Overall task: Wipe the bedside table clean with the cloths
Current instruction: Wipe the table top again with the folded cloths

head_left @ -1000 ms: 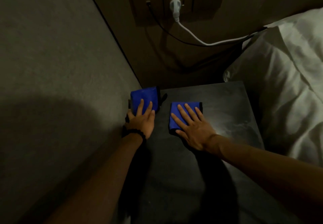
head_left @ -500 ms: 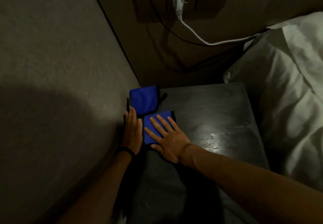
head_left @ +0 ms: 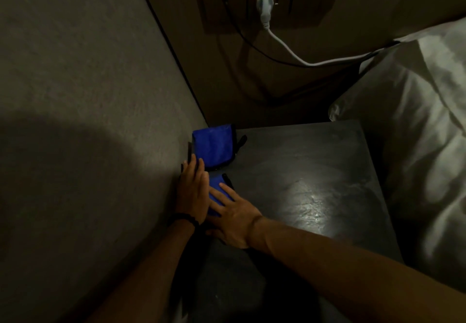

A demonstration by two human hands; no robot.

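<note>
Flat-handed contact: right hand (head_left: 233, 218) lies with straight fingers pressing a folded blue cloth with dark edging (head_left: 217, 188) onto the dark, matt bedside table top (head_left: 315, 184), likely so the palm drives the wipe. Left hand (head_left: 193, 191), fingers straight and together, rests at the table's wall-side edge, holding nothing. Second folded blue cloth (head_left: 213, 146) sits untouched in the far left corner, just beyond. No readable writing or labels anywhere.
</note>
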